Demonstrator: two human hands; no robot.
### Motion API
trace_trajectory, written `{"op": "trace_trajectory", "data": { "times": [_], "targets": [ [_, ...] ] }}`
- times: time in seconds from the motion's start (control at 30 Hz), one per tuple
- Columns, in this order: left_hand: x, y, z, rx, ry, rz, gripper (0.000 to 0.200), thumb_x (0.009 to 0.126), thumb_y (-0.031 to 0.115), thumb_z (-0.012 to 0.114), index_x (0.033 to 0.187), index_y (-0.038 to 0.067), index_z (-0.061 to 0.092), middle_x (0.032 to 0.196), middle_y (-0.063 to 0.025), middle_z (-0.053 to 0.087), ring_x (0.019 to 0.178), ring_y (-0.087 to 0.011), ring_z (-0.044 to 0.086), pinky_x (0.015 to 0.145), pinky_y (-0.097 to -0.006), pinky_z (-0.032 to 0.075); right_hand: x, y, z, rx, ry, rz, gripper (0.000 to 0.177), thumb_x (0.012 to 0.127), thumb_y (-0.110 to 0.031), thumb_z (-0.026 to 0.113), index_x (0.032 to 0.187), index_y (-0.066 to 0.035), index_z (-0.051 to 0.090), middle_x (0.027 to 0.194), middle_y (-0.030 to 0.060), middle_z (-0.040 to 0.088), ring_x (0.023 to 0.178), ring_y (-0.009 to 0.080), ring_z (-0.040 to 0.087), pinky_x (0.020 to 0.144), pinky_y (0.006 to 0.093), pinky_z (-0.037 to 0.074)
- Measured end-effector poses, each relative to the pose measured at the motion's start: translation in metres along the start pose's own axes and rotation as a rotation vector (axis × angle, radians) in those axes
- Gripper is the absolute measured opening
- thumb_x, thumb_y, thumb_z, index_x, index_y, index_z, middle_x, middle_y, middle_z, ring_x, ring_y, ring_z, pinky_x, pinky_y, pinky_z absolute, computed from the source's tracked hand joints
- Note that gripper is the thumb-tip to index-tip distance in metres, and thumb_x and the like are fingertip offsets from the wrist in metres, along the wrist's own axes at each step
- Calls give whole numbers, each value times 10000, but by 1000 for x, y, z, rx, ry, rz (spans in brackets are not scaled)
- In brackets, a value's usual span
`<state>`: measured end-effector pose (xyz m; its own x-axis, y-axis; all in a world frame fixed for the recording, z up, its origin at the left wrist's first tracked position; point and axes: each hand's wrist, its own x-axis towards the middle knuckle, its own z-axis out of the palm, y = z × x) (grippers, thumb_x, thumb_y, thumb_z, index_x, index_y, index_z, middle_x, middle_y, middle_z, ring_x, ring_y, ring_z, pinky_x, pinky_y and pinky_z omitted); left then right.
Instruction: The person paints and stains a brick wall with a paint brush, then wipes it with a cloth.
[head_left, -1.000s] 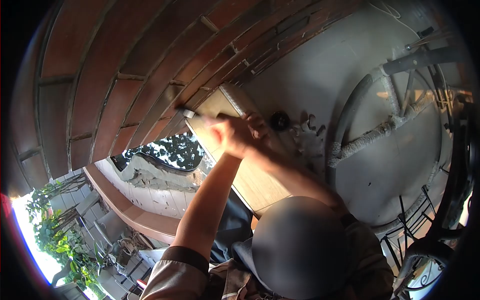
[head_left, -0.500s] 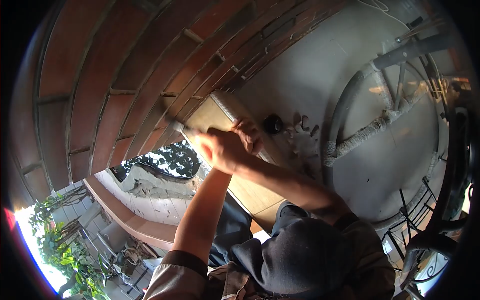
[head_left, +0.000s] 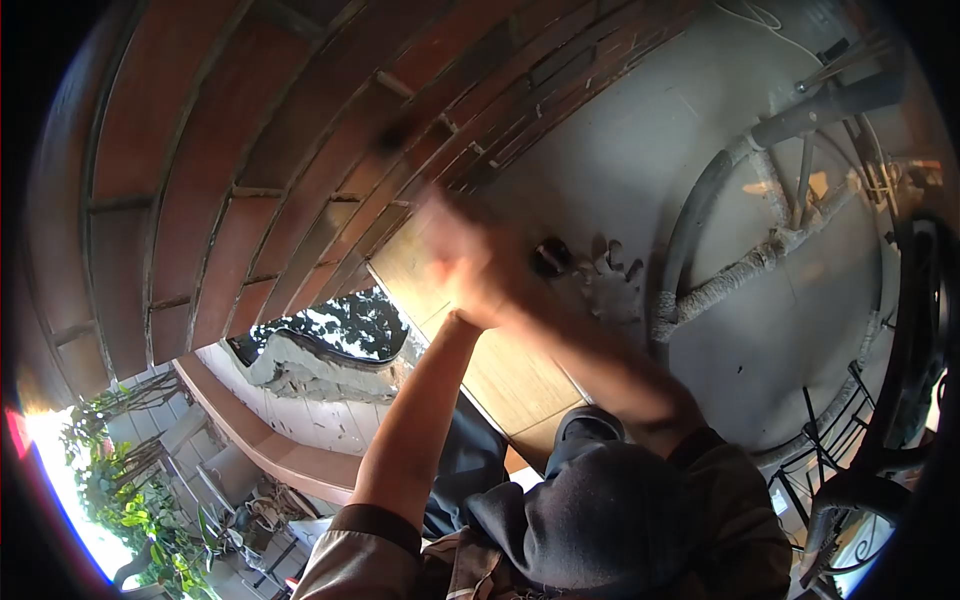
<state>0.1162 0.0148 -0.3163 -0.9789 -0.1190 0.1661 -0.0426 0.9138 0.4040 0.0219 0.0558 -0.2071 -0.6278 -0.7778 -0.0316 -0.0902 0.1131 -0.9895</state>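
Observation:
My right hand [head_left: 455, 235] is smeared by motion over the upper end of a light wood-look board [head_left: 515, 375], beside the brick wall [head_left: 230, 200]. Its fingers cannot be made out, nor can anything they may hold. A dark blurred patch [head_left: 395, 135] shows against the bricks above it. My left forearm reaches up to the board from the lower left and passes under my right wrist. The left hand is mostly hidden behind the right hand and wrist, so its fingers do not show.
A large wheel-like frame [head_left: 725, 265] wrapped in pale material stands on the right. Near the board lie a small dark round object [head_left: 551, 257] and a pale crumpled item [head_left: 612, 285]. A curved ledge [head_left: 265, 440] and plants [head_left: 120, 500] are at lower left.
My right hand has moved up along the board and blurred. The light-tipped tool seen at its fingers before is no longer clear. My left hand has become mostly hidden.

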Motion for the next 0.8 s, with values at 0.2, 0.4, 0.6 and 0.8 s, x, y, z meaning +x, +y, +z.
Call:
{"op": "trace_trajectory", "data": {
  "times": [0.2,0.4,0.6,0.8],
  "targets": [
    [-1,-6,1,-44,10,71,153,614,206,667,717,96,639,801,-76,611,905,-275,601,872,-442,461,16,-20,-20,-77,-267,-150,321,900,-220,677,1190,-85,662,771,80,710,660,187,677,603,333,533],
    [1,-5,0,26,-147,6,121,638,203,662,715,109,656,856,-62,633,977,-262,599,974,-436,431,94,40,-176,-54,843,-105,154,923,-121,628,1002,-45,737,753,15,703,646,45,557,623,221,486],
    [-1,-7,8,14,-176,-62,216,653,268,672,814,126,644,851,-24,601,947,-236,580,909,-431,444,24,10,-25,-267,336,-32,197,909,-106,587,720,-47,585,671,33,566,644,181,538,620,329,465],
    [2,-4,0,-749,-85,-172,160,667,221,663,777,110,628,848,-29,596,887,-226,587,863,-407,465,23,-29,-84,-74,-67,25,87,898,-147,629,903,-84,689,699,6,627,672,92,600,622,312,500]
  ]
}}
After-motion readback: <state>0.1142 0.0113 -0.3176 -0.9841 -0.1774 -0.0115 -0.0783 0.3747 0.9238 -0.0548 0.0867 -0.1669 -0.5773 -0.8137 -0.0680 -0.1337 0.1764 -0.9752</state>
